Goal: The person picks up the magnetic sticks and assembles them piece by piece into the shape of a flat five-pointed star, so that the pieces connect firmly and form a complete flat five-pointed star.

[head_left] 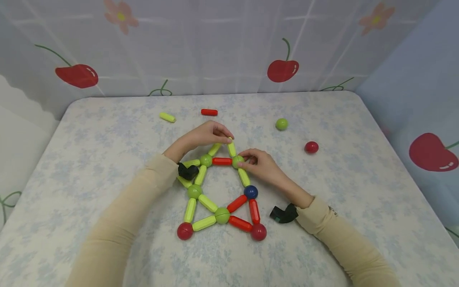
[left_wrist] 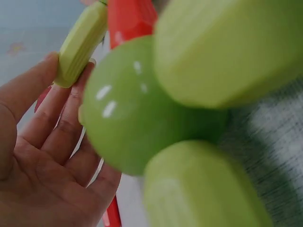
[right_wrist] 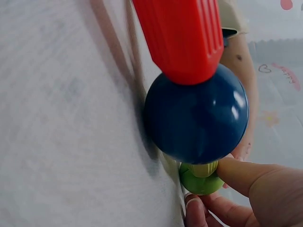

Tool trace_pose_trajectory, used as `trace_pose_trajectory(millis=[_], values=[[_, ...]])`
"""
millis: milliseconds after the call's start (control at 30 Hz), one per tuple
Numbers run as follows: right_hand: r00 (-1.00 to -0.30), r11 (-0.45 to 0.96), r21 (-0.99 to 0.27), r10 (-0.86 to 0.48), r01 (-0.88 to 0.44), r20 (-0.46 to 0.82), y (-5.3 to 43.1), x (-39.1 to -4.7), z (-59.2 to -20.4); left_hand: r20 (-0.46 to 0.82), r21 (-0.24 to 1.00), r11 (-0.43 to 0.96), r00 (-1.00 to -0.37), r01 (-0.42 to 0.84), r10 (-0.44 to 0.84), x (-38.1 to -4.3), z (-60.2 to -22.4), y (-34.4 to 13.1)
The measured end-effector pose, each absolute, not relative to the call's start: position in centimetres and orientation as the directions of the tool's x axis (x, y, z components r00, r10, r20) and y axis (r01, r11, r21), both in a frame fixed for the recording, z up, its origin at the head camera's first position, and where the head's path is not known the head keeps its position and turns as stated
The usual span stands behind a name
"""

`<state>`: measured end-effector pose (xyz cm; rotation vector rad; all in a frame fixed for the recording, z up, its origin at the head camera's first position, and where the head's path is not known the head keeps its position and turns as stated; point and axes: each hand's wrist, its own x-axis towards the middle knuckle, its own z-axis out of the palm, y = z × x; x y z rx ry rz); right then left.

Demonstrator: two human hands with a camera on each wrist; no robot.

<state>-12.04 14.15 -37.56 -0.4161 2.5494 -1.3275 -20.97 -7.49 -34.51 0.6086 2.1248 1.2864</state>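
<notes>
A star-like frame of rods and balls lies on the table. My left hand (head_left: 211,133) pinches the far end of a yellow-green rod (head_left: 231,147) between thumb and fingertips. That rod's near end meets a green ball (head_left: 238,161), which my right hand (head_left: 261,164) grips from the right. Another yellow-green rod (head_left: 214,149) slants up from a second green ball (head_left: 206,160), partly behind my left hand. A red rod (head_left: 222,161) joins these two balls. Below my right hand, a blue ball (head_left: 251,192) links red and yellow-green rods; it looms close in the right wrist view.
Two red balls (head_left: 185,231) form the frame's near corners. Loose at the back lie a yellow-green rod (head_left: 167,117) and a red rod (head_left: 209,112). A loose green ball (head_left: 281,124) and a loose red ball (head_left: 311,147) sit at the right. A curtain hangs behind the table.
</notes>
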Motion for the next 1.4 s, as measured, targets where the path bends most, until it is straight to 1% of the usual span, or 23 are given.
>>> trace_pose_trajectory(millis=[233,400,500,733,933,1033,1233,1333,1400], values=[[-0.935,0.549,-0.826,-0.346,-0.132,-0.081,14.1,-12.0,-37.3,-0.279,0.898,0.437,-0.717,0.04,0.639,-21.1,-35.1,-7.7],[-0.935,0.55,-0.823,-0.347,-0.139,-0.074,14.2,-12.0,-37.3,-0.292,0.909,0.417,-0.68,0.022,0.673,-21.3,-35.6,-7.8],[-0.935,0.549,-0.824,-0.347,-0.138,-0.074,14.2,-12.0,-37.5,-0.307,0.909,0.416,-0.671,0.003,0.675,-21.2,-35.8,-7.8],[-0.935,0.549,-0.826,-0.346,-0.13,-0.083,14.2,-12.1,-37.6,-0.312,0.902,0.433,-0.683,0.007,0.661,-21.0,-36.0,-8.1],[-0.933,0.543,-0.828,-0.351,-0.137,-0.075,14.1,-12.1,-37.6,-0.318,0.884,0.467,-0.71,0.018,0.629,-20.5,-35.9,-8.6],[-0.933,0.544,-0.828,-0.351,-0.139,-0.074,14.0,-12.1,-37.7,-0.344,0.881,0.472,-0.709,-0.018,0.615,-20.1,-35.8,-9.2],[-0.933,0.56,-0.817,-0.35,-0.14,-0.08,14.0,-11.9,-37.8,-0.465,0.843,0.52,-0.677,-0.141,0.57,-19.0,-35.5,-11.0],[-0.93,0.565,-0.811,-0.36,-0.152,-0.077,14.1,-11.9,-37.6,-0.48,0.849,0.491,-0.672,-0.195,0.563,-18.4,-35.6,-11.6],[-0.916,0.567,-0.804,-0.394,-0.176,-0.077,14.3,-12.0,-37.4,-0.473,0.859,0.467,-0.674,-0.209,0.568,-18.0,-35.8,-12.0]])
